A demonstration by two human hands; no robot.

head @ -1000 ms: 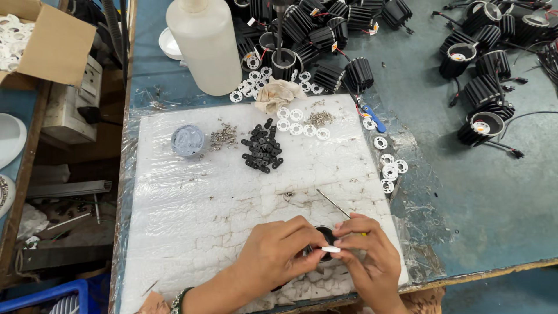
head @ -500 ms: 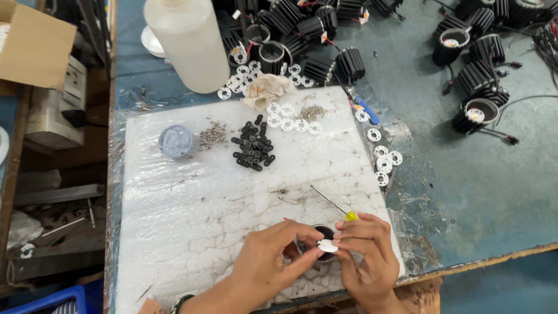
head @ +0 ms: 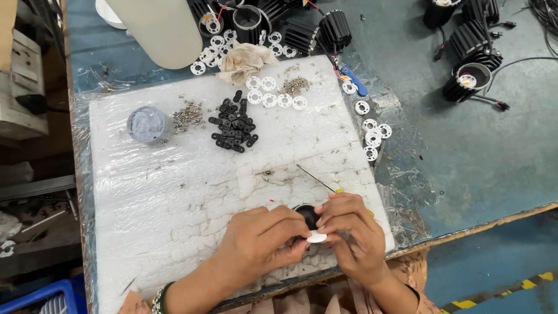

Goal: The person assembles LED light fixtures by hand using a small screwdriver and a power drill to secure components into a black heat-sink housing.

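Work in hand at the near edge of the white foam pad [head: 174,192]: left hand [head: 264,238] and right hand [head: 351,229] closed together around one black round housing [head: 307,214], with a white disc [head: 317,237] pinched at its lower edge between fingertips of both hands. Fingers curled tight on both sides; housing mostly hidden, only a dark curved top showing. Disc not yet seen seated; whether pressed home cannot be told. Thin screwdriver [head: 317,178] lying just beyond the right hand, untouched. Judged early in the batch: many parts unused farther up the pad — heap of small black clips [head: 234,125] mid-pad, loose screws [head: 189,113] to their left, grey paste tub [head: 146,124] further left, row of white discs [head: 273,99] toward the far edge. More finned black housings [head: 471,75] beyond the pad's right corner on the blue bench [head: 494,163], several with wires trailing. Housing in hand appears matte black, cylindrical; disc thin, plain, glossy white.
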